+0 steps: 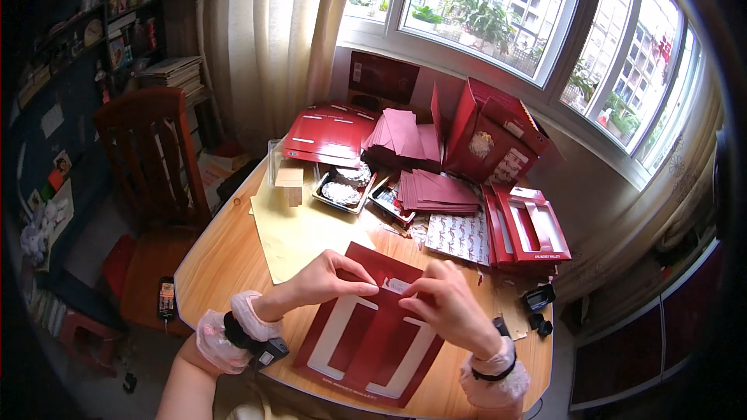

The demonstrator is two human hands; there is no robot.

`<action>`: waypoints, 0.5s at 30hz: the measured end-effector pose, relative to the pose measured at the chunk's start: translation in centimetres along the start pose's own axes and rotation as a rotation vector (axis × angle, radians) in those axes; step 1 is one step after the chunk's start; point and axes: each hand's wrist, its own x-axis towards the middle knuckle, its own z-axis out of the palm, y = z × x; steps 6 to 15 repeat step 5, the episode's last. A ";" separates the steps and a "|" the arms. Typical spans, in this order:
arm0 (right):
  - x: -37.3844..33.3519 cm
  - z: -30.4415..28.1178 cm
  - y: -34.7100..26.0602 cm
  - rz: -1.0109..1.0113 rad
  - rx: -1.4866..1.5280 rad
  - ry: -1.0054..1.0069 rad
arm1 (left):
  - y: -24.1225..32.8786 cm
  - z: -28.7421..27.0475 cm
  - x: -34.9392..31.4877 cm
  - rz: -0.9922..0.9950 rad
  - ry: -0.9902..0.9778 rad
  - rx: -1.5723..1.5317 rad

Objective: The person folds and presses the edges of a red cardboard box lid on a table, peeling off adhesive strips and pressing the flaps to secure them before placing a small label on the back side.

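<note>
A dark red card sheet (364, 354) with two white bracket-shaped areas lies at the near edge of the table, slightly tilted to the right. A small white label-like piece (397, 285) shows near its top, between my two hands. My left hand (336, 276) is over the card's upper left, with thumb and fingertips pinched beside the white piece. Close by on the right, my right hand (453, 305) has its fingers curled and pinched at the other side of that piece. What either pinch holds is too small to make out.
Behind the card are yellow paper (299, 237), a wooden block (289, 185), a black tray of white discs (342, 190), pink-red envelopes (436, 193) and a patterned sheet (457, 237). Red window boxes (537, 225) and a large red carton (494, 132) stand right. A chair (152, 187) is left.
</note>
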 end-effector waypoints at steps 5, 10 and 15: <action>0.2 1.2 0.7 0.057 0.030 -0.020 | -0.7 -0.2 0.0 -0.007 -0.010 -0.030; 0.2 1.2 0.7 0.057 0.030 -0.020 | -0.7 -0.2 0.0 -0.007 -0.010 -0.030; 0.2 1.2 0.7 0.057 0.030 -0.020 | -0.7 -0.2 0.0 -0.007 -0.010 -0.030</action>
